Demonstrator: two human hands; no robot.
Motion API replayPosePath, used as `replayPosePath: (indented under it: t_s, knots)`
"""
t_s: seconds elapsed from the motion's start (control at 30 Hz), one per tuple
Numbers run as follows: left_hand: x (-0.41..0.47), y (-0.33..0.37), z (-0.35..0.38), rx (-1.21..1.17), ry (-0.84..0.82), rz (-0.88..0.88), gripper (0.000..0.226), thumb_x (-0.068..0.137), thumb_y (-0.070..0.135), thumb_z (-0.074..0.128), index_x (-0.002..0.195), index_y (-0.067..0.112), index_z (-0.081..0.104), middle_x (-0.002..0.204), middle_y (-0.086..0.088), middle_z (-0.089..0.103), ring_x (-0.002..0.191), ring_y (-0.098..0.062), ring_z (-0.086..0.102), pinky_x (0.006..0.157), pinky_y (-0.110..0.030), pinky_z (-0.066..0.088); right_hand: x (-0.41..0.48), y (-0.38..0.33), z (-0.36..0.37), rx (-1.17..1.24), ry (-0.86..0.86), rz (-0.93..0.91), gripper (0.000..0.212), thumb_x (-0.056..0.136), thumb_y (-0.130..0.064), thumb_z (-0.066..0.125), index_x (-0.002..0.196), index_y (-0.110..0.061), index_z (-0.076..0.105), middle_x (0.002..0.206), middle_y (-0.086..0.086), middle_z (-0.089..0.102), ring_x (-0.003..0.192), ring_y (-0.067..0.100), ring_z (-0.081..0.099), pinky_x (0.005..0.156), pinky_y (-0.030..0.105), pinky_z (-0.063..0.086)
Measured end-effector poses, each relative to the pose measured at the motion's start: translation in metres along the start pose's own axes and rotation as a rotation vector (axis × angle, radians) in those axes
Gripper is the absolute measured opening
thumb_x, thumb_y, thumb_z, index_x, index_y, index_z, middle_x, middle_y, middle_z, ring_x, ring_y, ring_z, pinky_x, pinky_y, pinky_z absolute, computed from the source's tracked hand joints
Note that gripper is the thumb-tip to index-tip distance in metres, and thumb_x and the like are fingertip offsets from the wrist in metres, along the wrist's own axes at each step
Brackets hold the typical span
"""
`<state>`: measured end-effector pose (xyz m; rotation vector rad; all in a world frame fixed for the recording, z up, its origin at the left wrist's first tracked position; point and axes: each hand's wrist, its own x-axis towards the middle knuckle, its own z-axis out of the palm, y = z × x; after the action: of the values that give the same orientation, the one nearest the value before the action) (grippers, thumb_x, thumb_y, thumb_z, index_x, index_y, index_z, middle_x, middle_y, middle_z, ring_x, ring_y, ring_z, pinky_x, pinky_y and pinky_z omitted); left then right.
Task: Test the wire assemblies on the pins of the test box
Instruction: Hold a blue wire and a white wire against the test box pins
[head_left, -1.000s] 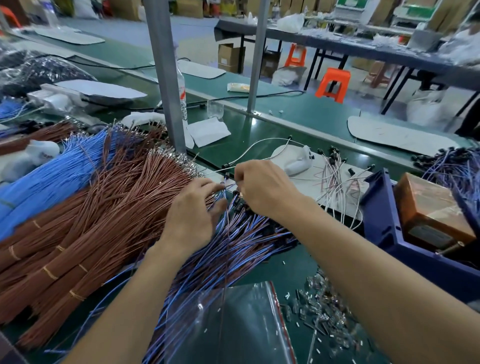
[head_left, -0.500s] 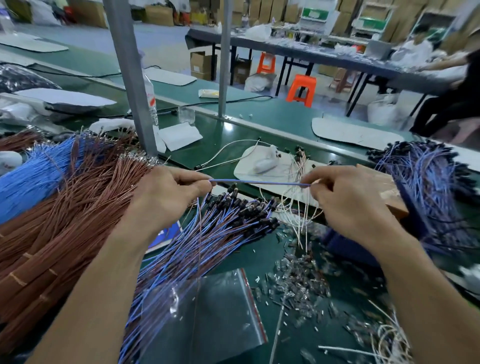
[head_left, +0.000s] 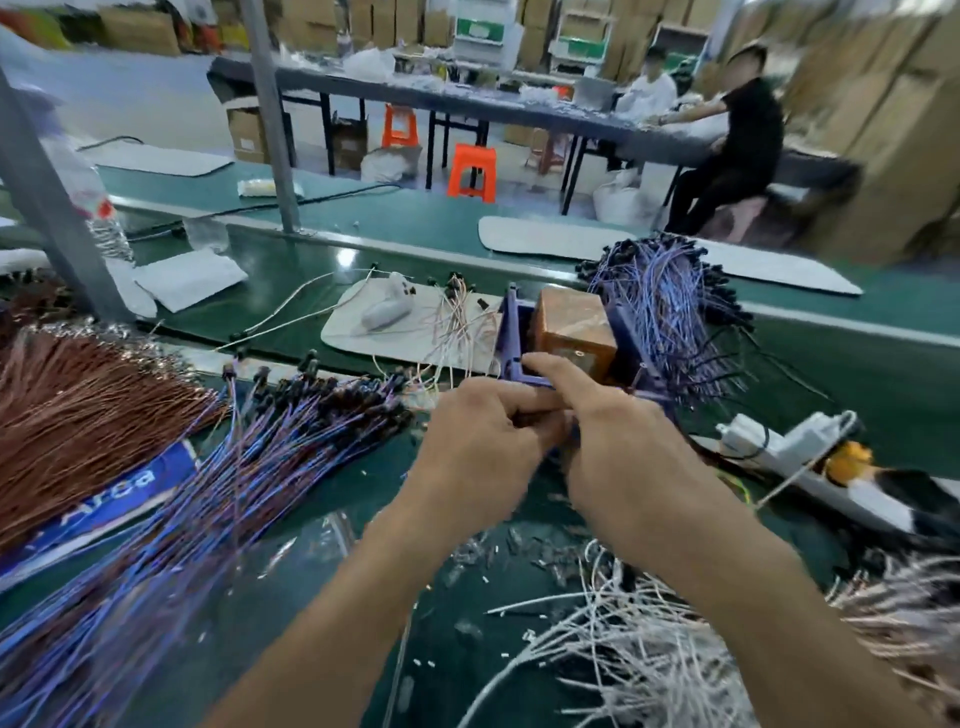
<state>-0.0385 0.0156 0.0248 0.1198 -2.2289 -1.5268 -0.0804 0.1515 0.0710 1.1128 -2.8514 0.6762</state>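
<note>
The brown test box (head_left: 571, 327) sits in a blue tray (head_left: 511, 332) at the middle of the green bench. My left hand (head_left: 478, 441) and my right hand (head_left: 623, 447) meet at the tray's front edge, just below the box. Both have fingers curled in a pinch, with the right index finger stretched toward the box. The blue wire assembly they hold is hidden between the fingers. A large pile of blue-purple wire assemblies (head_left: 234, 478) with black ends lies to the left. A second such pile (head_left: 670, 322) lies right of the tray.
Brown wire bundles (head_left: 78, 415) fill the far left beside a metal post (head_left: 47, 208). White wires (head_left: 649, 649) and loose clear connectors (head_left: 498, 551) lie near me. A power strip (head_left: 779, 447) lies to the right, a white pad (head_left: 395, 327) behind the hands. People sit at a far table.
Both hands took one blue wire from the left pile, stretched it between them, then came together at the tray's front edge by the test box. The view swung right.
</note>
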Motion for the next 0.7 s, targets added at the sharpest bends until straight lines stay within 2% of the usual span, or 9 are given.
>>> replayPosePath:
  t_s: [0.07, 0.13, 0.2, 0.27, 0.33, 0.43, 0.53, 0.6, 0.7]
  knots:
    - [-0.001, -0.007, 0.013, 0.036, 0.007, 0.042, 0.009, 0.088, 0.027, 0.076, 0.09, 0.03, 0.084, 0.065, 0.014, 0.072, 0.056, -0.001, 0.061, 0.055, -0.024, 0.05, -0.006, 0.017, 0.009, 0.041, 0.08, 0.034, 0.073, 0.091, -0.003, 0.05, 0.145, -0.051, 0.039, 0.097, -0.007, 0.068, 0.085, 0.02, 0.064, 0.076, 0.034, 0.053]
    - [-0.006, -0.023, 0.016, 0.074, 0.018, 0.021, 0.012, 0.086, 0.036, 0.079, 0.075, 0.032, 0.081, 0.052, 0.014, 0.061, 0.046, 0.001, 0.047, 0.047, -0.02, 0.038, -0.014, 0.037, 0.016, 0.0, 0.177, 0.065, 0.046, 0.093, -0.016, 0.058, 0.129, -0.045, 0.06, 0.089, -0.007, 0.074, 0.079, 0.018, 0.067, 0.07, 0.033, 0.053]
    - [-0.012, -0.042, 0.011, 0.031, 0.038, -0.097, 0.012, 0.085, 0.039, 0.08, 0.074, 0.034, 0.081, 0.051, 0.013, 0.059, 0.044, -0.004, 0.044, 0.044, -0.026, 0.039, -0.019, 0.053, 0.022, 0.005, 0.254, 0.11, 0.024, 0.087, -0.028, 0.063, 0.104, -0.043, 0.072, 0.068, -0.017, 0.068, 0.062, 0.005, 0.06, 0.057, 0.025, 0.046]
    - [-0.013, -0.062, 0.001, -0.064, 0.112, -0.232, 0.008, 0.085, 0.032, 0.083, 0.078, 0.035, 0.082, 0.058, 0.01, 0.066, 0.047, -0.005, 0.048, 0.046, -0.022, 0.04, -0.019, 0.065, 0.029, 0.038, 0.295, 0.165, 0.01, 0.083, -0.042, 0.066, 0.089, -0.044, 0.074, 0.062, -0.023, 0.064, 0.061, 0.0, 0.059, 0.054, 0.021, 0.042]
    - [-0.011, -0.074, -0.009, -0.163, 0.199, -0.364, 0.01, 0.081, 0.024, 0.085, 0.077, 0.033, 0.083, 0.062, 0.007, 0.071, 0.049, -0.002, 0.053, 0.051, -0.016, 0.044, -0.017, 0.074, 0.038, 0.095, 0.291, 0.216, 0.012, 0.086, -0.054, 0.066, 0.083, -0.044, 0.074, 0.065, -0.027, 0.065, 0.064, -0.002, 0.059, 0.054, 0.021, 0.041]
    - [-0.006, -0.083, -0.016, -0.489, 0.243, -0.51, 0.011, 0.07, 0.027, 0.082, 0.075, 0.017, 0.082, 0.067, -0.001, 0.068, 0.051, -0.006, 0.054, 0.055, -0.021, 0.048, -0.018, 0.078, 0.059, 0.214, 0.233, 0.219, 0.022, 0.093, -0.05, 0.064, 0.079, -0.034, 0.073, 0.058, -0.017, 0.062, 0.056, 0.007, 0.055, 0.05, 0.028, 0.038]
    - [-0.005, -0.093, -0.01, -0.844, 0.272, -0.53, 0.007, 0.071, 0.018, 0.078, 0.066, 0.014, 0.079, 0.068, -0.006, 0.071, 0.053, -0.009, 0.065, 0.051, -0.019, 0.054, -0.02, 0.077, 0.079, 0.296, 0.057, 0.185, 0.031, 0.097, -0.044, 0.061, 0.075, -0.022, 0.068, 0.051, -0.008, 0.056, 0.046, 0.01, 0.045, 0.05, 0.035, 0.037]
    - [-0.005, -0.096, -0.005, -1.002, 0.278, -0.533, 0.012, 0.074, 0.018, 0.076, 0.063, 0.014, 0.078, 0.066, -0.004, 0.071, 0.052, -0.007, 0.066, 0.048, -0.019, 0.052, -0.022, 0.079, 0.088, 0.275, -0.067, 0.154, 0.032, 0.096, -0.042, 0.06, 0.074, -0.02, 0.065, 0.058, -0.003, 0.061, 0.05, 0.013, 0.05, 0.053, 0.037, 0.043]
    - [-0.006, -0.097, -0.001, -1.114, 0.191, -0.496, 0.012, 0.072, 0.016, 0.085, 0.064, 0.014, 0.077, 0.063, -0.003, 0.068, 0.047, -0.006, 0.061, 0.046, -0.019, 0.049, -0.024, 0.077, 0.095, 0.338, -0.105, 0.096, 0.012, 0.092, -0.031, 0.061, 0.094, -0.034, 0.073, 0.072, -0.015, 0.069, 0.064, 0.002, 0.062, 0.058, 0.024, 0.052]
